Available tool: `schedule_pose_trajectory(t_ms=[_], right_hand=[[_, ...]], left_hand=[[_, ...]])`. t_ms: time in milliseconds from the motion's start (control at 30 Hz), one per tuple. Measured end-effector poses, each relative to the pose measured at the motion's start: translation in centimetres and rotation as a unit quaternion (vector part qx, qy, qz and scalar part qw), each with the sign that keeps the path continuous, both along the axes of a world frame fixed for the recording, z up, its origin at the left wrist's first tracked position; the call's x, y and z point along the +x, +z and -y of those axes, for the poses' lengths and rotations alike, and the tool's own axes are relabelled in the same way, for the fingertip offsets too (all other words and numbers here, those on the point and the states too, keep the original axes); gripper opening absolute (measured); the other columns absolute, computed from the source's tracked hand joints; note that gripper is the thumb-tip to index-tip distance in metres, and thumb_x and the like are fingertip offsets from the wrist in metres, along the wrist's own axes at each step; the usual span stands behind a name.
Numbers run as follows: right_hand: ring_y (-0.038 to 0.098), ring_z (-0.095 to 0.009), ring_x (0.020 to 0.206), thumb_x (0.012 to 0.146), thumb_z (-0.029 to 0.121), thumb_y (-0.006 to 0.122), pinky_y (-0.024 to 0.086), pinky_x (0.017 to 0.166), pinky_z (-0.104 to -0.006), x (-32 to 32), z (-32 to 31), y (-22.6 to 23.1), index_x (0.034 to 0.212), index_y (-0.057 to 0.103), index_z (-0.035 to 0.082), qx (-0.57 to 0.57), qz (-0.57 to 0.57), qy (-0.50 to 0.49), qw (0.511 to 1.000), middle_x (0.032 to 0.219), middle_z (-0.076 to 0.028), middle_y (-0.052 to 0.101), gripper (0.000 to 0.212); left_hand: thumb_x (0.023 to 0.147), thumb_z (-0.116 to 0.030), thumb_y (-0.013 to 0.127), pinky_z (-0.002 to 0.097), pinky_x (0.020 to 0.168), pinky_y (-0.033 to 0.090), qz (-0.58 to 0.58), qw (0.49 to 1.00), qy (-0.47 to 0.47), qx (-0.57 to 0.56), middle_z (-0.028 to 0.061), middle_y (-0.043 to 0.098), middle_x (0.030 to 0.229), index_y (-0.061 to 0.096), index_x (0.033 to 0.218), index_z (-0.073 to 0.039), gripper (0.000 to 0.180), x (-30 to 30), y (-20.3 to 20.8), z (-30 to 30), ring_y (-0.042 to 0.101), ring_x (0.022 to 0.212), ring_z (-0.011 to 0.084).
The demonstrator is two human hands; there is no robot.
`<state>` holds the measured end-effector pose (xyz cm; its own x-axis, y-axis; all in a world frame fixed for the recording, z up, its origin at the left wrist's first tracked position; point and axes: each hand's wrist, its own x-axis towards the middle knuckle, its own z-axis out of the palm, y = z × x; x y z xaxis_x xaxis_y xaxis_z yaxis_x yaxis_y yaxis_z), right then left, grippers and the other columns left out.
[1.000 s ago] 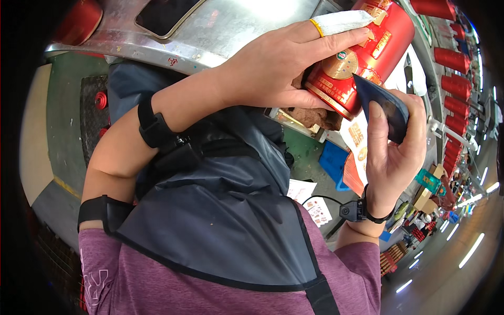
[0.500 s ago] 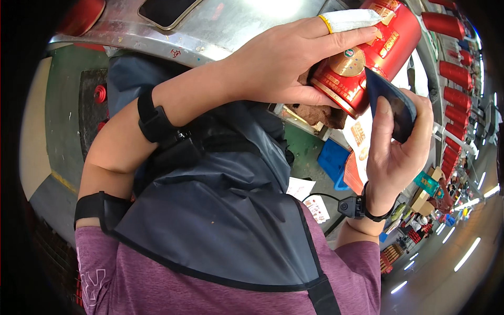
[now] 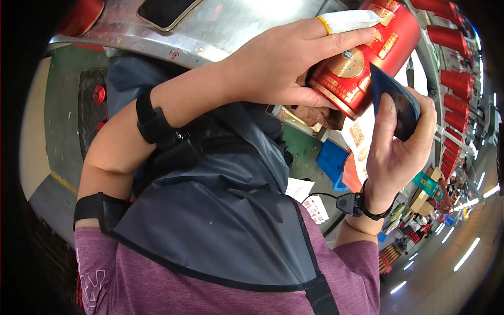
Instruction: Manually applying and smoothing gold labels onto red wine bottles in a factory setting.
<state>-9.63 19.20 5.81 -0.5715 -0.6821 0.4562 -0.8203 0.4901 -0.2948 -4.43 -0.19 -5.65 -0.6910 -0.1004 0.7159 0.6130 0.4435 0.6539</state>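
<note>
left hand (image 3: 283,68) grips red tin (image 3: 362,58) at 1 o'clock, base tilted toward the viewer for access. right hand (image 3: 394,152) holds dark pad (image 3: 394,97) against the tin's lower edge.

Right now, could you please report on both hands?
Left hand grips red tin. Right hand holds dark card against it. Nothing between them.

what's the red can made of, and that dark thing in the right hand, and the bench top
The red can looks like printed tin: glossy red and gold, with an embossed gold end and a rolled rim. The dark flat piece in the right hand looks matte, perhaps card or plastic; hard to tell. The bench top seems bare metal, grey with a dull sheen and scuffs.
</note>
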Motion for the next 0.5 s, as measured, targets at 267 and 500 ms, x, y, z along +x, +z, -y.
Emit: schedule_pose_trajectory(t_ms=[267, 500], right_hand=[[0.063, -0.025, 0.081, 0.090, 0.005, 0.075, 0.050, 0.076, -0.0326, -0.3, -0.6, -0.1, 0.108, 0.064, 0.000, -0.013, 0.059, -0.041, 0.997, 0.091, -0.011, 0.063, 0.022], [0.062, -0.012, 0.086, 0.095, 0.004, 0.072, 0.051, 0.075, -0.0239, -1.4, -1.8, -1.2, 0.111, 0.063, -0.001, -0.120, 0.127, -0.095, 0.980, 0.097, -0.006, 0.066, 0.019]], left_hand=[[0.083, -0.032, 0.083, 0.0451, 0.119, 0.035, 0.007, 0.990, -0.071, -0.120, 0.0296, 0.030, 0.162, 0.028, 0.158, 0.005, 0.101, -1.1, -0.3, 1.7, 0.038, 0.145, 0.0446], [0.072, -0.034, 0.090, 0.0421, 0.104, 0.050, 0.024, 0.999, 0.003, -0.024, 0.0151, 0.055, 0.146, 0.042, 0.157, -0.021, 0.099, 0.1, 0.0, 0.0, 0.060, 0.123, 0.0364]])
